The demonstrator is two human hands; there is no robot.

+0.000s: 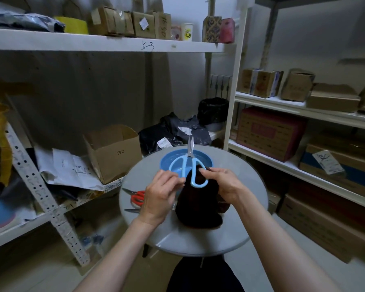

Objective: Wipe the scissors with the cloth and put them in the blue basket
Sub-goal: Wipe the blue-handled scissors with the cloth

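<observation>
Light-blue-handled scissors (189, 165) are held up over the round grey table (230, 232), blades pointing away above the blue basket (167, 161). My left hand (158, 197) pinches the left handle loop. My right hand (226, 184) holds the dark cloth (196, 205) against the right handle loop, fingers curled on it. The cloth hangs down onto the table. Red-handled scissors (136, 197) lie on the table's left side, partly hidden by my left hand.
A second pair of dark scissors (132, 210) lies at the table's left edge. White shelves with cardboard boxes (112, 152) stand to the left, behind and to the right. Black bags (173, 131) sit behind the basket.
</observation>
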